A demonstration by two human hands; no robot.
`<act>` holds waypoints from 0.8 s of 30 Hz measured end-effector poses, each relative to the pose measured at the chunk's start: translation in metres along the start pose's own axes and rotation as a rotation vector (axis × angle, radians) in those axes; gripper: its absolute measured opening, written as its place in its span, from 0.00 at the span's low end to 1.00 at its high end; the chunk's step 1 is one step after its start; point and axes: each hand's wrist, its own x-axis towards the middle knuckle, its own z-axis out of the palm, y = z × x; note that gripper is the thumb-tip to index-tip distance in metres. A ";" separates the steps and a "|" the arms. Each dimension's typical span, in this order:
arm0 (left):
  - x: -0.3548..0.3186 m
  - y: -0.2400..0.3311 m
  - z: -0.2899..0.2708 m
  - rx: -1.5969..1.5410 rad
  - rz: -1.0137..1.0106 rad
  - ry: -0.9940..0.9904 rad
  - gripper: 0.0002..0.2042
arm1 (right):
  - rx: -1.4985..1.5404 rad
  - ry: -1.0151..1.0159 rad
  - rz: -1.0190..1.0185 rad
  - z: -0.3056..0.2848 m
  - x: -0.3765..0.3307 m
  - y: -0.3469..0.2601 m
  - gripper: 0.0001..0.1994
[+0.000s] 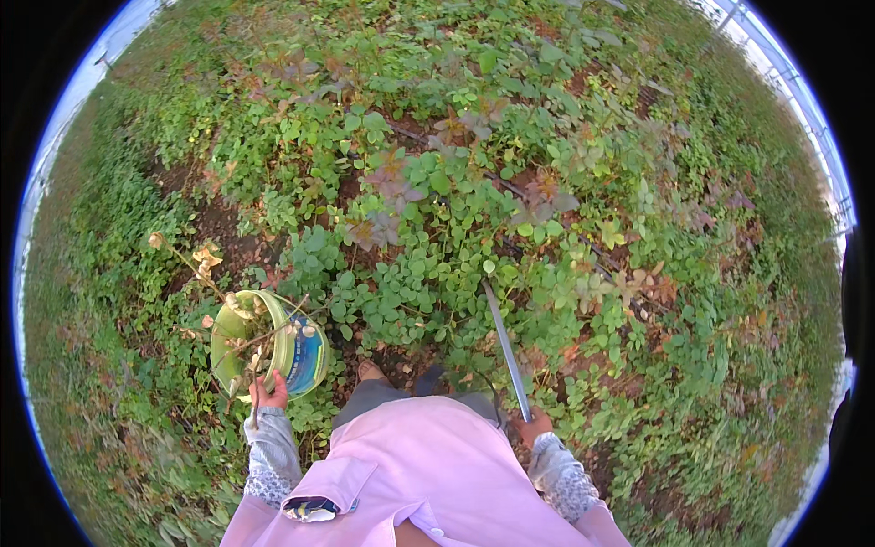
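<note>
My left hand (269, 394) is closed on the rim of a yellow-green plastic bucket (281, 339), which hangs tilted at my left side. A blue label wraps its outer wall. Dry, bare twigs (251, 345) with withered tan leaves stick out of its mouth. One stem passes by my left fingers; whether they grip it too I cannot tell. On the other side, my right hand (532, 426) is wrapped round the near end of a long, flat, grey metal blade-like tool (507, 345). Its far end points forward into the low leaves, and its handle is hidden in my fist.
Low leafy green plants (410, 201), some with reddish shoots, cover the ground ahead and on both sides. Brown soil (214, 223) with dead leaves shows in gaps. A dark thin hose (506, 185) runs through the foliage. My foot (369, 370) stands among the plants.
</note>
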 end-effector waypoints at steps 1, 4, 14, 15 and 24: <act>0.016 0.003 0.002 -0.027 -0.016 0.026 0.11 | 0.090 -0.022 0.039 0.004 -0.021 -0.001 0.15; 0.052 0.010 0.008 -0.018 -0.092 0.030 0.13 | 0.251 -0.051 0.038 0.017 -0.081 -0.021 0.11; 0.053 0.000 0.033 0.268 -0.078 0.023 0.12 | 0.488 0.039 0.112 0.065 -0.104 -0.107 0.09; 0.052 -0.001 0.033 0.303 -0.018 0.015 0.13 | 0.520 0.049 0.114 0.068 -0.087 -0.111 0.11; 0.045 -0.007 0.010 0.172 0.089 -0.043 0.21 | 0.369 0.152 -0.115 0.061 0.062 -0.123 0.27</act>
